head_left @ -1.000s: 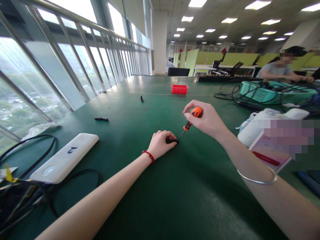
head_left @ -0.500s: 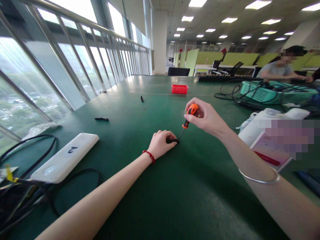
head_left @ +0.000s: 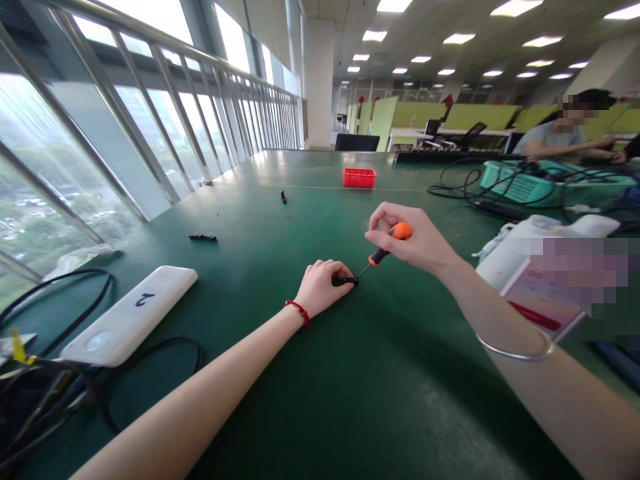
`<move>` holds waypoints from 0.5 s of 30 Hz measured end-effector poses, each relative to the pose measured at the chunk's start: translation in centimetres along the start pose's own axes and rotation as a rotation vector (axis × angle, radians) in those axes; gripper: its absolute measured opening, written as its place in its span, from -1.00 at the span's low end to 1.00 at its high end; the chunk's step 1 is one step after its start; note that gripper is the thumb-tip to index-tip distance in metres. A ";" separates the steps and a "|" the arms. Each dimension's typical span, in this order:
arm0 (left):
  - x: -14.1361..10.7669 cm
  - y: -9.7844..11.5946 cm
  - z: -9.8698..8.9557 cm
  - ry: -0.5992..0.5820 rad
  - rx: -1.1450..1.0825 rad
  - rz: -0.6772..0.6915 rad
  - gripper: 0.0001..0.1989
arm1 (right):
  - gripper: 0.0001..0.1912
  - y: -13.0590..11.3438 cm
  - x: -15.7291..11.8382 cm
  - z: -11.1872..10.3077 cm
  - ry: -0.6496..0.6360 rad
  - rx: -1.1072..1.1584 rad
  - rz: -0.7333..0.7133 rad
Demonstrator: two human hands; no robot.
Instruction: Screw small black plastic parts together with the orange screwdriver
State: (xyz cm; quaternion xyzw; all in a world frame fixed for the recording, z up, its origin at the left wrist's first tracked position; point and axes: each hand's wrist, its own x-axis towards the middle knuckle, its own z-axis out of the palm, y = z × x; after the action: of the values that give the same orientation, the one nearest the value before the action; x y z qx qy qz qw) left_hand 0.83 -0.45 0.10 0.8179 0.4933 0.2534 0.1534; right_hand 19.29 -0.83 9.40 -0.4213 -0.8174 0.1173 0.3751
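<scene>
Two different poses over the green table [head_left: 325, 400]: with the left hand [head_left: 323, 283], set low at the end of an outstretched arm [head_left: 225, 373], pinching a small black part [head_left: 344, 281] on the surface between thumb and curled fingers; with the right hand [head_left: 420, 241], raised higher and angled inward, gripping a screwdriver [head_left: 379, 256], slanted down leftward, tip at the part's right end.
</scene>
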 end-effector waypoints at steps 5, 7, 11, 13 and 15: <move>0.0 -0.2 0.1 0.000 -0.011 0.012 -0.87 | -0.80 0.0 0.0 0.3 0.128 -0.004 0.012; 0.0 -0.2 0.1 -0.001 -0.009 0.008 -0.86 | -0.88 0.0 0.1 0.1 0.090 0.052 -0.012; 0.0 -0.1 0.0 -0.001 -0.007 0.004 -0.85 | -0.85 0.1 0.1 -0.2 0.049 0.076 0.027; 0.0 0.0 0.0 -0.002 -0.012 0.004 -0.86 | -0.77 0.0 0.1 -0.1 0.106 0.004 0.097; 0.0 0.0 0.0 -0.003 -0.016 0.005 -0.87 | -0.72 0.0 0.2 -0.1 0.144 -0.044 0.112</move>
State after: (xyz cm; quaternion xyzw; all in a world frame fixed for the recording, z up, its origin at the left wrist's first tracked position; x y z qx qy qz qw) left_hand 0.80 -0.47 0.11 0.8182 0.4892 0.2562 0.1600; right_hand 19.30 -0.72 9.56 -0.4819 -0.7658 0.0893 0.4164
